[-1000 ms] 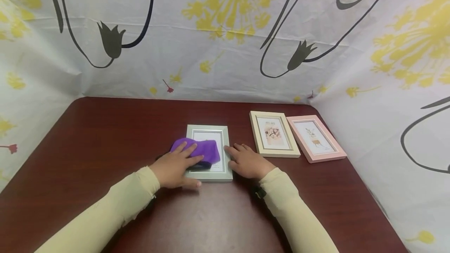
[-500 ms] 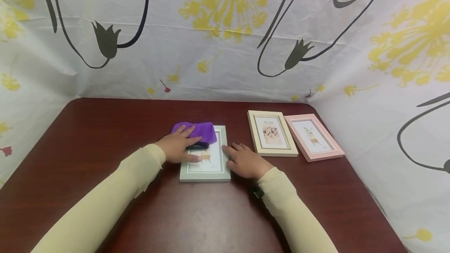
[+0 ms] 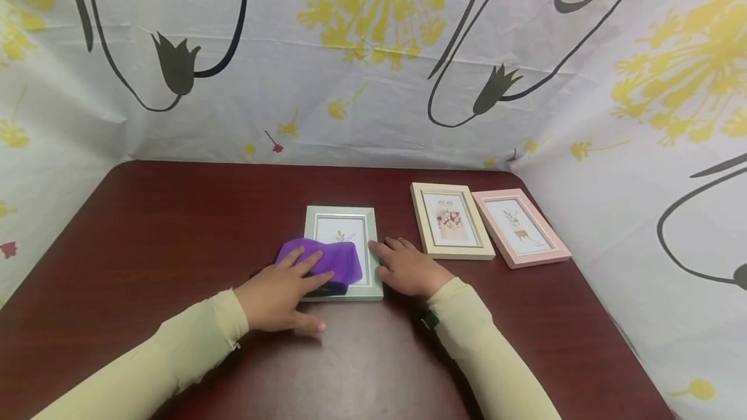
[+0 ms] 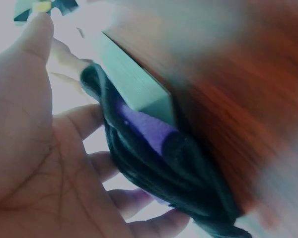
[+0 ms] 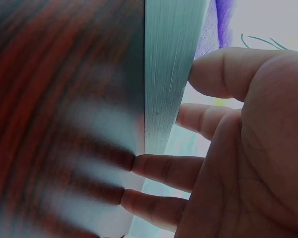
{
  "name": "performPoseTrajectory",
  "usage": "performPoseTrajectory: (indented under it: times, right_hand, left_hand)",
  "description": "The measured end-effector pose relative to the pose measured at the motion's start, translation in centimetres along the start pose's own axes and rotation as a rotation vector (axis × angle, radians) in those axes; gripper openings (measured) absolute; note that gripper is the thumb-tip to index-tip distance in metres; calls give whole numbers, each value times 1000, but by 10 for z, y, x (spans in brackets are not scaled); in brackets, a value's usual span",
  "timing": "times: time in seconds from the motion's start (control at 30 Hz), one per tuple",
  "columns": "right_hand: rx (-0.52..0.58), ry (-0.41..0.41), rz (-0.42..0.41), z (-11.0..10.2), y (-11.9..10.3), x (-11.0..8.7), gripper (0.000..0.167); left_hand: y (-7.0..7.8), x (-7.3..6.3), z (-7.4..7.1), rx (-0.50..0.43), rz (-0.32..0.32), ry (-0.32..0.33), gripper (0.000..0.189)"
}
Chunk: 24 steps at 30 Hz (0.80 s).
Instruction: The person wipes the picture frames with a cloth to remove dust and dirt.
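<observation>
A pale green picture frame (image 3: 341, 211) lies flat on the dark red-brown table, with its glass facing up. Over its lower half is a folded cloth (image 3: 341, 261), purple on top with a dark layer beneath. My left hand (image 3: 277, 297) presses the cloth with spread, straight fingers, its thumb out over the table. In the left wrist view the cloth's dark layer (image 4: 149, 158) hangs past the frame's corner. My right hand (image 3: 411, 269) rests fingertips against the frame's right edge; in the right wrist view two fingertips touch the table beside the frame's side (image 5: 164, 79).
A cream picture frame (image 3: 419, 212) and a pink picture frame (image 3: 496, 225) lie side by side at the back right of the table (image 3: 362, 361). A white curtain (image 3: 350, 141) with yellow and grey flowers closes off the back and both sides.
My left hand slides the cloth up to the frame's top by half a second ago, then back down toward its lower edge. The right hand stays at the frame's right edge.
</observation>
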State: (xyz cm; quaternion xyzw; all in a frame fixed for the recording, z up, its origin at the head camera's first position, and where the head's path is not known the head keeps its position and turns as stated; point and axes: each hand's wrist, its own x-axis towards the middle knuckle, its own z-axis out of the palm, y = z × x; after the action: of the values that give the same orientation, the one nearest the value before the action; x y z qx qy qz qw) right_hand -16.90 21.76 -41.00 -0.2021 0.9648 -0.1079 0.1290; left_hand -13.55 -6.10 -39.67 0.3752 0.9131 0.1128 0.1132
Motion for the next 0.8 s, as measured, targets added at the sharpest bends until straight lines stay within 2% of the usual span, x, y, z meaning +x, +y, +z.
performPoseTrajectory:
  times: [0.07, 0.17, 0.37, 0.47, 0.57, 0.67, 0.8]
  right_hand:
    - [2, -1, -1, -1, -1, 0, 55]
    - [6, -5, -5, -2, -2, 0, 55]
    - [-2, -6, -7, -2, -2, -1, 55]
    - [2, -8, -4, -2, -2, -1, 55]
    - [12, -14, -2, -2, -3, 0, 55]
    - [12, -17, 2, -2, -3, 1, 55]
    - [-2, -13, -1, -1, -1, 1, 56]
  left_hand:
    - [3, -2, -1, -20, -9, -14, 83]
    - [0, 3, -6, -56, -26, -48, 83]
    - [-24, 34, -16, -99, -81, -97, 79]
    - [-35, 51, -18, -79, -120, -89, 74]
    - [-42, 62, -20, -76, -162, -77, 68]
    - [-41, 64, -21, -65, -163, -43, 60]
    - [-36, 56, -21, -17, -93, 28, 50]
